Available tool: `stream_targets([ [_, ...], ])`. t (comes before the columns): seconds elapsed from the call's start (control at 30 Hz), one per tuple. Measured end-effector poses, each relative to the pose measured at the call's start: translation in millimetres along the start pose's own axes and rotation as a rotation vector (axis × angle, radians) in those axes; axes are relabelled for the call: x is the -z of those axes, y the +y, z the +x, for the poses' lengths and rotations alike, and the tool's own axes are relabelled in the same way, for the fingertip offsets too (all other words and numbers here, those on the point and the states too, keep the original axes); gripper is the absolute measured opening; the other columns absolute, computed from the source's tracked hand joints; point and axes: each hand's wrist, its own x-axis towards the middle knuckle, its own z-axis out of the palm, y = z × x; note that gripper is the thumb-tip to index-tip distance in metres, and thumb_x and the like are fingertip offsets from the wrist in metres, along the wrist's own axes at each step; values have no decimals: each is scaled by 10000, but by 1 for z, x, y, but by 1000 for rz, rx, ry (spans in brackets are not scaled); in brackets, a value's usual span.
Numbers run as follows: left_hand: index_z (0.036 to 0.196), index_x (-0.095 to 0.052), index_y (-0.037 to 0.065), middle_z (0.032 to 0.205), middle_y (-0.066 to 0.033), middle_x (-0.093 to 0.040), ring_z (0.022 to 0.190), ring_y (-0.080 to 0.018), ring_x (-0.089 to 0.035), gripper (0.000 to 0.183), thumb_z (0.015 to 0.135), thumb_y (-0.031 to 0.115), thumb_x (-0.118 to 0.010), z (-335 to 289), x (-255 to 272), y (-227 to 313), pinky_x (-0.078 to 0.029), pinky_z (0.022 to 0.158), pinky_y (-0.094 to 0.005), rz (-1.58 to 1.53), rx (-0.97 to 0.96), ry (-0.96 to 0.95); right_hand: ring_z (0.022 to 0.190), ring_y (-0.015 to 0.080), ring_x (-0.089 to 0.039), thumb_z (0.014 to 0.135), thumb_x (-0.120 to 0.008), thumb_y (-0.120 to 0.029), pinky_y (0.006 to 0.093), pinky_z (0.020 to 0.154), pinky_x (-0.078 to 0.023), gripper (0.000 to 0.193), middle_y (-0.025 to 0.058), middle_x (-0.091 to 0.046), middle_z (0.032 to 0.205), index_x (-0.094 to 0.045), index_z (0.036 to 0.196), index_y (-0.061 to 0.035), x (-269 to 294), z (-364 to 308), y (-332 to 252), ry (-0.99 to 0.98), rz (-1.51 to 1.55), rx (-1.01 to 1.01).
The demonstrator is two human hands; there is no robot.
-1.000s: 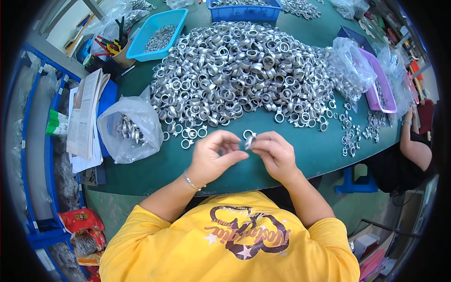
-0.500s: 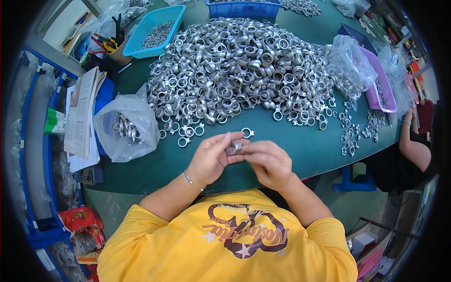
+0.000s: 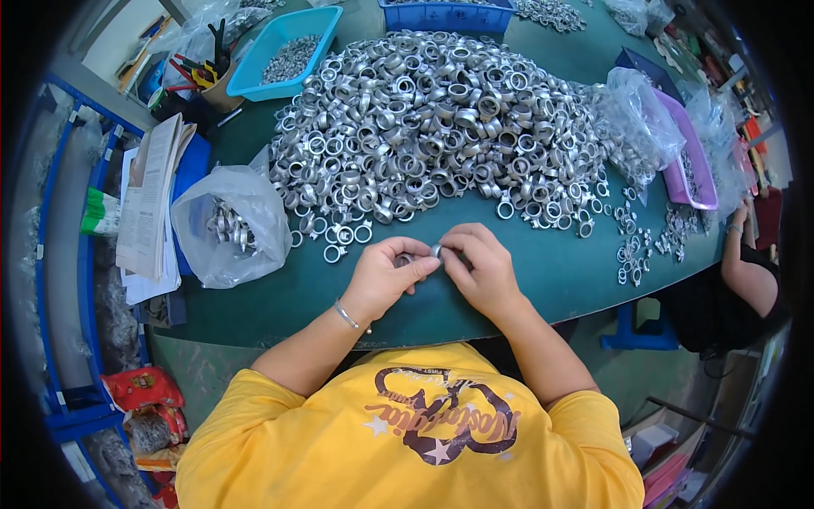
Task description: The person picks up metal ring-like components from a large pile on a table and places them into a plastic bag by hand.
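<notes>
My left hand (image 3: 381,278) is closed around a silver metal ring (image 3: 404,260) that shows partly between its fingers. Facing it, my right hand (image 3: 482,270) pinches a second small metal ring (image 3: 436,251), and my left thumb tip reaches the same spot. Both hands are held close together over the near part of the green table, just in front of a big heap of similar rings (image 3: 424,127). A few loose rings (image 3: 334,253) lie at the heap's near left edge.
An open clear plastic bag (image 3: 263,254) with rings stands to the left, beside stacked papers (image 3: 148,199). Behind are a turquoise tray (image 3: 246,81) and a blue bin (image 3: 445,17). At the right are a pink tray (image 3: 678,191), small rings (image 3: 632,254) and a co-worker's arm (image 3: 750,284).
The single ring that lay just beyond my hands is gone from the table. My right hand has moved slightly up and turned, and a second ring now shows between my hands.
</notes>
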Motion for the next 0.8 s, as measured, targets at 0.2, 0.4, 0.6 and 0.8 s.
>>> stream_targets([
  [0.2,774,-639,25,754,-42,-563,669,-104,-529,106,682,12,-690,2,0,-7,-417,565,-211,435,-633,23,783,175,-598,777,-580,10,261,660,-498,165,112,-575,949,-576,942,13,-7,-8,0,158,512,-81],
  [0.4,806,-614,23,811,-34,-558,643,-78,-509,116,707,-11,-664,1,1,-19,-397,547,-184,341,-643,46,749,160,-606,723,-651,29,244,637,-512,279,125,-566,944,-567,989,27,-9,-17,14,-8,388,97],
  [0.6,829,-618,17,830,-30,-565,659,-55,-504,109,729,-2,-659,-8,3,-12,-381,541,-162,323,-639,-23,724,172,-618,673,-668,86,243,620,-522,312,133,-553,926,-561,961,33,-7,-17,12,107,295,240],
  [0.8,838,-613,8,837,-44,-567,663,-71,-527,186,680,-9,-709,-7,2,-18,-398,533,-165,302,-663,-6,671,163,-600,649,-681,85,238,576,-508,320,132,-551,913,-556,938,24,-7,-21,9,133,199,360],
])
